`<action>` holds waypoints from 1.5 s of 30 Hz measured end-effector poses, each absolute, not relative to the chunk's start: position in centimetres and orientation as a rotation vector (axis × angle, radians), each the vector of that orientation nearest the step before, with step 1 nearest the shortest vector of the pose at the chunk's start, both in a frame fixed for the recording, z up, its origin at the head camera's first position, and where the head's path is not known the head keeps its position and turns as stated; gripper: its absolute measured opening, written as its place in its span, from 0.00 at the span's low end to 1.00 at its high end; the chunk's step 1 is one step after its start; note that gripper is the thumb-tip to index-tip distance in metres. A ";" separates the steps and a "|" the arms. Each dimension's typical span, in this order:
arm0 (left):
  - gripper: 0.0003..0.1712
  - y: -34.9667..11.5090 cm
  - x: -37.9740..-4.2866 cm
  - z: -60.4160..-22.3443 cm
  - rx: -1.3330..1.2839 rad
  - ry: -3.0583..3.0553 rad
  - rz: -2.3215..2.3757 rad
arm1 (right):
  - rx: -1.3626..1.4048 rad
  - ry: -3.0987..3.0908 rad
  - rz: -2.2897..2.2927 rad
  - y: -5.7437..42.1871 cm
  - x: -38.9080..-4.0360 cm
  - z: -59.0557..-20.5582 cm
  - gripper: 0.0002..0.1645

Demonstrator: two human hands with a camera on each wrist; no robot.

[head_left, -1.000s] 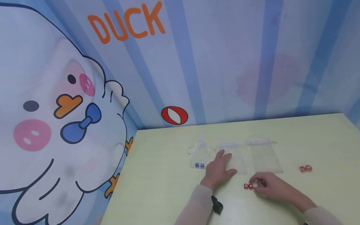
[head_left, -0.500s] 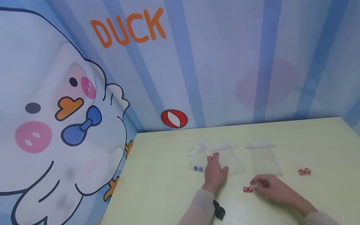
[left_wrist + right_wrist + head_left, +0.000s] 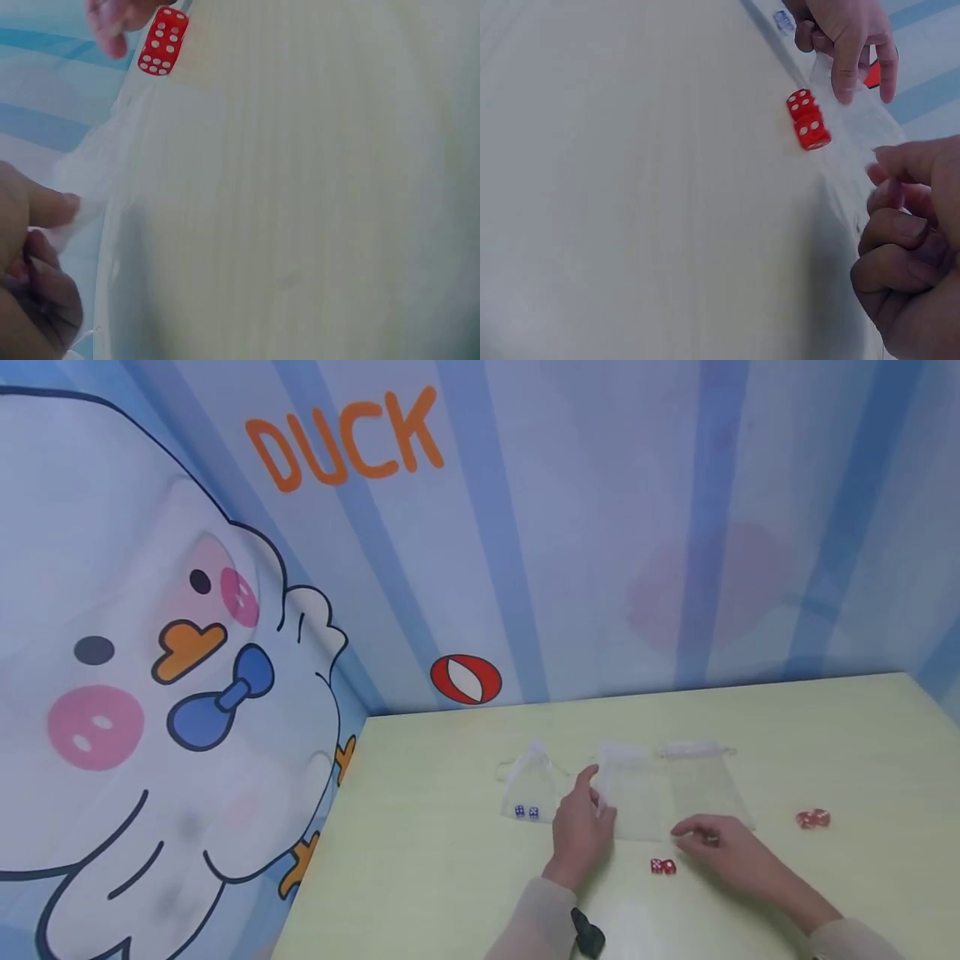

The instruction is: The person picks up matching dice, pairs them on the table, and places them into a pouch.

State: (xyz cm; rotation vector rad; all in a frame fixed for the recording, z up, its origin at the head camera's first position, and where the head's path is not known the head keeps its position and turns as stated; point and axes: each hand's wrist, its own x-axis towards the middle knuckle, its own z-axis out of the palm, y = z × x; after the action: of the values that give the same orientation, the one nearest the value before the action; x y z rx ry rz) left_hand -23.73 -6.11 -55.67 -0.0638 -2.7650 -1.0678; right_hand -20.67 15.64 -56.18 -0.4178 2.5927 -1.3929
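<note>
Three sheer white drawstring bags lie in a row in the head view. My left hand [image 3: 583,835] pinches the left side of the middle bag [image 3: 630,793] between thumb and fingers; the sheer cloth rises to them in the left wrist view. Just off that bag's lower right corner hovers my right hand [image 3: 731,852], fingers loosely curled, with nothing seen in them. Two red dice [image 3: 663,867] sit side by side in front of the bags, also visible in the right wrist view as red dice [image 3: 808,120]. The left bag [image 3: 532,781] contains two blue dice [image 3: 527,812].
The right-hand bag [image 3: 701,785] lies flat beside the middle one. Farther right are translucent red dice [image 3: 813,818], close together. The pale yellow table [image 3: 420,843] meets a printed backdrop [image 3: 585,527] at its rear edge.
The middle bag first swung left, then shifted right and toward me with the left hand. The right hand has moved slightly away from the red dice, toward the bags.
</note>
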 end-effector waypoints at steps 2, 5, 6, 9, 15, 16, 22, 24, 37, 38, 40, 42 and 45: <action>0.34 -6.1 -23.6 -55.4 -0.142 -2.708 -1.117 | -0.328 2.635 -1.430 15.4 -21.2 -55.7 0.20; 0.32 -6.3 -23.2 -55.1 -0.273 -2.622 -1.185 | -0.252 2.683 -1.489 14.9 -21.9 -55.1 0.29; 0.30 -6.3 -23.0 -55.1 -0.330 -2.590 -1.200 | -0.243 2.687 -1.516 14.7 -22.1 -54.9 0.30; 0.27 -6.6 -22.6 -55.2 -0.522 -2.517 -1.187 | -0.208 2.643 -1.633 14.5 -22.4 -54.1 0.32; 0.24 -7.2 -22.0 -54.8 -0.699 -2.489 -1.169 | -0.209 2.538 -1.824 14.6 -22.2 -52.6 0.27; 0.22 -7.4 -22.0 -54.6 -0.685 -2.487 -1.215 | -0.224 2.532 -1.822 14.6 -22.1 -52.5 0.26; 0.10 -8.3 -21.3 -53.6 -0.581 -2.338 -1.489 | -0.282 2.482 -1.809 14.1 -21.5 -52.7 0.23; 0.06 -8.5 -21.1 -53.2 -0.602 -2.294 -1.498 | -0.298 2.470 -1.819 13.7 -21.4 -52.7 0.23; 0.17 -9.8 -19.2 -49.7 -0.570 -2.253 -1.438 | -0.388 2.473 -1.827 12.5 -21.0 -52.4 0.19; 0.18 -9.7 -19.2 -49.6 -0.589 -2.246 -1.360 | -0.389 2.484 -1.814 12.5 -21.0 -52.4 0.20; 0.14 -9.5 -19.1 -49.2 -0.632 -2.268 -1.177 | -0.381 2.499 -1.785 12.5 -20.9 -52.4 0.21; 0.08 -9.2 -19.2 -48.9 -0.688 -2.307 -0.962 | -0.370 2.522 -1.752 12.5 -20.8 -52.4 0.22; 0.11 -8.8 -19.1 -48.2 -0.659 -2.453 -0.751 | -0.346 2.521 -1.741 12.3 -20.7 -52.3 0.21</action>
State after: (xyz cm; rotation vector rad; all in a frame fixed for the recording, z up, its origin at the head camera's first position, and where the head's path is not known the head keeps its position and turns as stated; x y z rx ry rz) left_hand -19.08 -8.81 -48.22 -0.6590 -2.4530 -0.7507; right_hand -20.74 12.33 -52.31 -0.3463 2.5214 -1.7406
